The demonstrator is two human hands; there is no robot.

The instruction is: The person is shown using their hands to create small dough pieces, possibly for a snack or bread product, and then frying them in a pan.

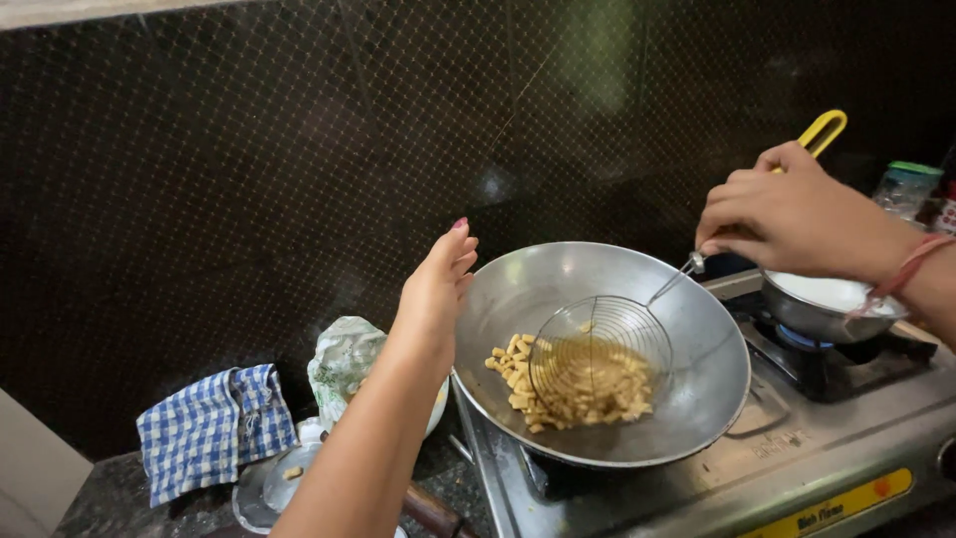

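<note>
A wide steel wok [687, 329] is seen tilted on the left burner of a gas stove [797, 468], its raised rim toward the stove's left edge. The wok's rim is touched or steadied by the left hand [438, 289], whose fingers are held straight and together against the outside of the rim rather than curled round anything; whether the rim is truly pressed cannot be told. The yellow handle [823, 130] of a wire skimmer [600, 344] is clasped by the right hand [787, 219], fingers closed about it above the stove's back edge. The skimmer's basket is lowered into the oil at the bottom of the wok, among small pale-golden fried pieces [568, 384], which lie gathered in the lower part of the pan, some under the mesh and some just beside it on the left. By their colour the pieces are judged to be largely fried, yet none has been lifted clear: all remain in the wok, so scooping and draining appear to be left. A second steel pan [832, 304] sits on the right burner. Off the stove's left edge, a blue checked cloth [214, 428] and a crumpled bag [344, 364] rest on the dark counter.
</note>
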